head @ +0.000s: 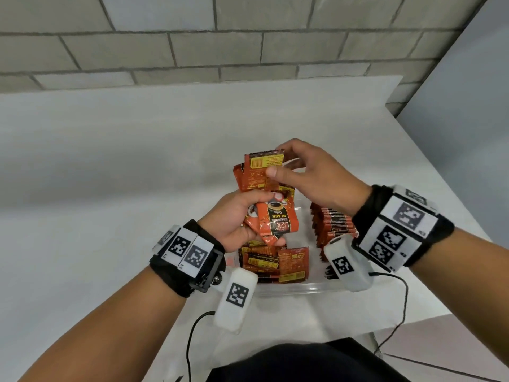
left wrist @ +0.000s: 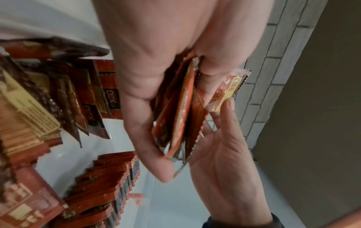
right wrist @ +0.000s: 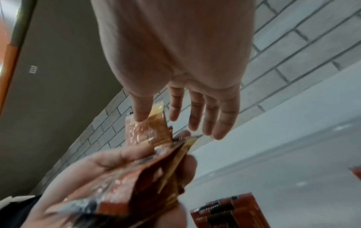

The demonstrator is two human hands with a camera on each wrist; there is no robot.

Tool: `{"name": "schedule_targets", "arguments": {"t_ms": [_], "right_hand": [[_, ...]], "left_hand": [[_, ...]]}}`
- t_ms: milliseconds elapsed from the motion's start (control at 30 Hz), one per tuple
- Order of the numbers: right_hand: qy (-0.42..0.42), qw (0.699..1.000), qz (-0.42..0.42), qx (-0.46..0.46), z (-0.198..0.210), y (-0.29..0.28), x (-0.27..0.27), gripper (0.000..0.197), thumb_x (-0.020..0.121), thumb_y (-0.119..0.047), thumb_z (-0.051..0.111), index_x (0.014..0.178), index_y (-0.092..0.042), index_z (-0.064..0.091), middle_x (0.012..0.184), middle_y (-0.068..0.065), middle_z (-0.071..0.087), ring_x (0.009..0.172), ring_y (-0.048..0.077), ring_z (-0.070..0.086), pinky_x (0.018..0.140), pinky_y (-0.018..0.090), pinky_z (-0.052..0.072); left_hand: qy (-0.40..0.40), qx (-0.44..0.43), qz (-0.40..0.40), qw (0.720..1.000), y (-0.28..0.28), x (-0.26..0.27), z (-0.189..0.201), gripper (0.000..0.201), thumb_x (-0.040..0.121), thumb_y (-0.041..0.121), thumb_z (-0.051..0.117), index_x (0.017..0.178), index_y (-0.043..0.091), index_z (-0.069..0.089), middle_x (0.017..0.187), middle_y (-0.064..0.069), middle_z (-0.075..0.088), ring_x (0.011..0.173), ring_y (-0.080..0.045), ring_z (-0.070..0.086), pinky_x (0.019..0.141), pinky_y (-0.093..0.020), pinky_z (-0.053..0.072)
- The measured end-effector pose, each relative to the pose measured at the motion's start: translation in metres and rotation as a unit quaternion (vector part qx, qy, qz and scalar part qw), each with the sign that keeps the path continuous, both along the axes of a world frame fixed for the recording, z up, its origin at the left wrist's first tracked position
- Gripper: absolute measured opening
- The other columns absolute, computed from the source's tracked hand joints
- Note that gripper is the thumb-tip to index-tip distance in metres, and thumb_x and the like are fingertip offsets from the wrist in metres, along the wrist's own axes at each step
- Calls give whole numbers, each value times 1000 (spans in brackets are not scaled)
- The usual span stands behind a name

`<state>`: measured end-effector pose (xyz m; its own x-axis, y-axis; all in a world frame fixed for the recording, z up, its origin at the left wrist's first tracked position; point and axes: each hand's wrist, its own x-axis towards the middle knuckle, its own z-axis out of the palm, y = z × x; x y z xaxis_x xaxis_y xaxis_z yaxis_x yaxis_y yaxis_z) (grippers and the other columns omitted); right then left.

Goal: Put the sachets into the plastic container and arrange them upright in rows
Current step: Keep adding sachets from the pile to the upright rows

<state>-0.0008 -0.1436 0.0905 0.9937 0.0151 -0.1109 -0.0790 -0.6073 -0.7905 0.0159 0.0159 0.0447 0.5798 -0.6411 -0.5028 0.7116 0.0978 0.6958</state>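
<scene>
Head view: mid-sort, not mid-placement. Left hand (head: 238,219) curled round a loose fan of sachets (head: 271,219), held above the plastic container (head: 289,289) on the tabletop (head: 110,166). Right hand (head: 311,175) at the top edge of the rearmost sachet (head: 263,168), thumb on its near face, the other fingers beyond it; from this angle reads as a pinch. Right wrist view less sure: thumb (right wrist: 140,111) on the sachet, fingers (right wrist: 203,114) fairly straight and spread, possibly not closed on it yet.

Container part-filled: one row of upright sachets (head: 332,224) along the right side, packed edge-on; another batch (head: 272,261) near the front, faces showing, looks leaning or flat rather than squared up. Left wrist view confirms both groups inside, with bare floor between them.

Step in hand, as judged: peeling one sachet off the handheld fan to feed into a row.

Next move calls for:
- firm pinch on the single sachet, left grip relaxed just enough to free one and not several
- lift clear, turn edge-down
- slot in beside the standing row, same facing
- support for the row end; thin foil packs likely to topple or splay

Risk: slick foil, fan slipping from the left hand while one is drawn out.
</scene>
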Motion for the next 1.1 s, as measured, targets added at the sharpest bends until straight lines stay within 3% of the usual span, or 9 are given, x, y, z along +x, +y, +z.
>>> {"name": "schedule_targets", "arguments": {"t_ms": [133,267,433,600,733,833,900,1000,1100], "right_hand": [[-44,988,-56,138,-4,-5,4,12,87,-18,67,96,-17,60,98,2,69,92,14,66,84,31,54],[-19,930,-147,337,6,-28,-4,9,94,-12,55,102,-15,55,90,5,68,73,18,65,64,29,55],[125,960,-108,226,-14,-22,-30,6,96,-18,51,100,-19,55,96,5,64,77,16,59,58,27,50],[117,965,-130,197,-19,-15,-32,7,94,-15,57,100,-14,61,94,5,68,75,14,64,59,26,54],[108,961,-137,213,-12,-23,-30,7,93,-9,56,98,-10,61,96,10,68,78,19,65,71,32,56],[99,952,-147,249,-9,-30,-30,7,95,-8,53,96,-12,58,96,9,67,77,15,65,64,24,56],[90,948,-148,265,-6,-33,-31,8,96,-9,50,100,-12,56,96,7,67,77,14,65,61,21,55],[79,952,-139,263,-7,-35,-33,9,97,-10,49,103,-13,54,96,6,67,80,16,65,69,28,56],[80,959,-118,244,-11,-34,-37,7,96,-9,51,100,-14,53,100,10,66,86,21,65,80,37,55]], "left_hand": [[6,-9,-6,1000,-8,-1,-2,58,72,16,64,128,8,52,115,-21,65,89,-38,68,58,-50,58],[-8,-44,13,999,-4,1,-7,44,79,15,57,123,23,61,119,-14,66,93,-36,68,61,-52,58],[-29,-49,53,997,-9,4,-5,36,87,13,55,121,22,60,110,-12,70,87,-33,71,63,-50,58],[-69,-34,60,995,-18,1,-3,50,78,20,63,127,19,55,117,-15,67,96,-34,68,65,-48,58],[-24,-87,58,994,-18,3,-4,40,79,11,65,119,13,57,117,-17,65,100,-35,65,71,-52,56],[9,-129,61,990,-14,3,-6,44,70,4,50,113,8,58,115,-18,65,99,-35,65,73,-54,57],[2,-119,67,991,-13,3,-7,48,68,-1,52,115,5,57,121,-21,62,101,-36,64,78,-54,55],[-43,-68,74,994,-13,3,-5,43,70,-7,64,110,7,59,111,-17,66,94,-30,66,80,-46,55],[-76,-57,83,992,-15,1,-5,38,70,1,62,107,10,61,102,-9,71,92,-25,69,79,-42,57]]}}
